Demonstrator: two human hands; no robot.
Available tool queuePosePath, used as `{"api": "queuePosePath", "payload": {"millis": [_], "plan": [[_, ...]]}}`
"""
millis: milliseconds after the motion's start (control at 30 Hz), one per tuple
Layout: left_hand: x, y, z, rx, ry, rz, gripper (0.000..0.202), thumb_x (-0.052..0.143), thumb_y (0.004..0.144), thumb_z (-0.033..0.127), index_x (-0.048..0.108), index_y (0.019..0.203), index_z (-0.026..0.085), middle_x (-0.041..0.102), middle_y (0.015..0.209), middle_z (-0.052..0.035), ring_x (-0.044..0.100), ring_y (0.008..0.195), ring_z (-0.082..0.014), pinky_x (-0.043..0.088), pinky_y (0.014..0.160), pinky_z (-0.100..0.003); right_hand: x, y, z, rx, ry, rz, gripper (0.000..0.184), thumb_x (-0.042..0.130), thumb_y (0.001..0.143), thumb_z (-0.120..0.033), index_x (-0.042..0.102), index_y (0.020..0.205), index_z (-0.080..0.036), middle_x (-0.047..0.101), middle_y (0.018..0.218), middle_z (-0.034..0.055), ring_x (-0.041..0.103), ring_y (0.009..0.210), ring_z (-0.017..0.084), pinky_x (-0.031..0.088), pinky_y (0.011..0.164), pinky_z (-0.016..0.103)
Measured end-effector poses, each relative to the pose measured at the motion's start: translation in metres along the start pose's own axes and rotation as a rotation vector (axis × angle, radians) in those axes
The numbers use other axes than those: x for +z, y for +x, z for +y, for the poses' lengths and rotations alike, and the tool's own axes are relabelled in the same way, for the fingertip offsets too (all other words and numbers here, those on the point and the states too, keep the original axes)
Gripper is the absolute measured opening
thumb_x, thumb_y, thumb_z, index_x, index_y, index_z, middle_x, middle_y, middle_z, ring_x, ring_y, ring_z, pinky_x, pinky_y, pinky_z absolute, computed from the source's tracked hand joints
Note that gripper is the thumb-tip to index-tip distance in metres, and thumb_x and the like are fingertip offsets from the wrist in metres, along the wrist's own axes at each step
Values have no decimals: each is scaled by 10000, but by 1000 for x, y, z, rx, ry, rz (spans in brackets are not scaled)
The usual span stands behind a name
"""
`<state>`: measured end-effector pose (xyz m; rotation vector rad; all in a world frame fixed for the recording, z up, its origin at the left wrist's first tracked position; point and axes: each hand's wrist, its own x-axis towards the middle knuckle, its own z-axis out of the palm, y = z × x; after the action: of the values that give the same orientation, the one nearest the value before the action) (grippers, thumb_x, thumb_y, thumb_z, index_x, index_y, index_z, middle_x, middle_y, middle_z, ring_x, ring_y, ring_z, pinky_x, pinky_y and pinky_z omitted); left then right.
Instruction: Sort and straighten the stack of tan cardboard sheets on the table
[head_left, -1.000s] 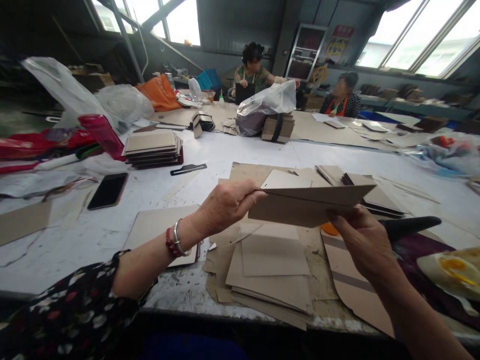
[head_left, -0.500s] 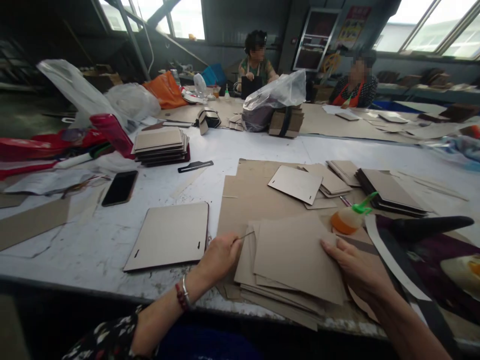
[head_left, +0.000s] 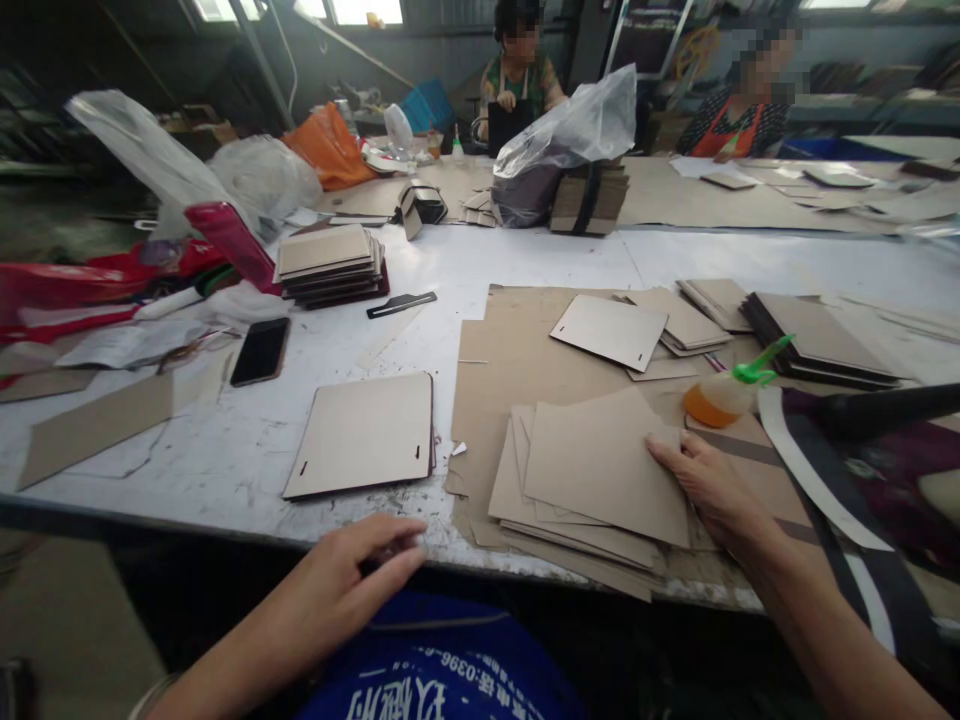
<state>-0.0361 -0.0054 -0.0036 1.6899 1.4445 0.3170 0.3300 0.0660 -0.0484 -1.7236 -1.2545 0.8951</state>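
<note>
My left hand [head_left: 367, 562] hovers just off the front edge of the table, thumb and fingers apart, with nothing visible in it. A fanned stack of thin beige cardboard sheets [head_left: 574, 545] lies at the table's front edge. My right hand [head_left: 701, 480] pinches the right edge of the top cardboard sheet [head_left: 600, 460], thumb on top; its other fingers are partly hidden. To the left of the stack, a small pile of beige panels with dark edges [head_left: 367, 430] shows two short slots. A small white scrap [head_left: 459, 449] lies between them.
A glue bottle with a green nozzle [head_left: 712, 398] stands beyond my right hand. A slotted panel [head_left: 611, 330], a phone [head_left: 260, 351], a black flat tool [head_left: 401, 305] and a stack of panels [head_left: 330, 265] lie farther back. Two people sit across the table.
My left hand has left the cardboard stack and drawn back past the table edge; the thin strip it pinched no longer shows in it. A white scrap now lies on the table. My right hand stays put.
</note>
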Motion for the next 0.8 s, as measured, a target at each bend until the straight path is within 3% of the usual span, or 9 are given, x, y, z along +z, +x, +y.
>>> {"api": "queuePosePath", "payload": {"millis": [67, 167, 267, 467, 633, 800], "plan": [[19, 32, 9, 21, -207, 101, 374, 502, 788, 388, 544, 1106, 195, 586, 1081, -85, 552, 967, -204, 408, 885, -352, 2, 0, 2, 17, -19, 31, 276, 566, 693, -419, 571, 796, -163, 636, 698, 53, 603, 636, 222, 481, 523, 308], [49, 77, 23, -29, -519, 129, 460, 563, 748, 313, 487, 1155, 111, 561, 1108, -132, 528, 1018, -227, 370, 938, -386, 3, -2, 3, 35, -62, 78, 310, 557, 689, -431, 573, 827, -154, 638, 746, 56, 595, 686, 218, 468, 569, 299], [68, 101, 35, -54, -619, 129, 460, 533, 777, 275, 443, 1182, 77, 523, 1164, -159, 487, 1085, -233, 333, 975, -391, 4, -5, -1, 35, -125, 129, 353, 541, 682, -454, 566, 825, -132, 631, 764, 63, 583, 715, 218, 451, 597, 293], [78, 110, 47, -28, -779, 127, 340, 492, 802, 225, 467, 1135, 158, 455, 1271, -85, 326, 1236, -217, 318, 1000, -368, 11, -19, -11, 39, -284, 218, 364, 491, 694, -493, 523, 810, -149, 597, 802, 88, 557, 770, 244, 424, 688, 347], [76, 113, 56, 5, -916, 43, 315, 555, 754, 238, 509, 1044, 124, 580, 1106, -92, 523, 1043, -200, 418, 898, -306, 17, -28, 2, 56, -347, 202, 498, 494, 686, -497, 501, 984, -97, 570, 979, 170, 547, 914, 271, 423, 802, 386], [73, 123, 61, -83, -965, -14, 351, 647, 657, 265, 549, 939, 81, 640, 925, -129, 603, 855, -222, 468, 793, -326, 18, -29, 12, 61, -355, 160, 631, 470, 699, -528, 465, 1104, -43, 545, 1083, 223, 555, 975, 280, 443, 829, 396]]}}
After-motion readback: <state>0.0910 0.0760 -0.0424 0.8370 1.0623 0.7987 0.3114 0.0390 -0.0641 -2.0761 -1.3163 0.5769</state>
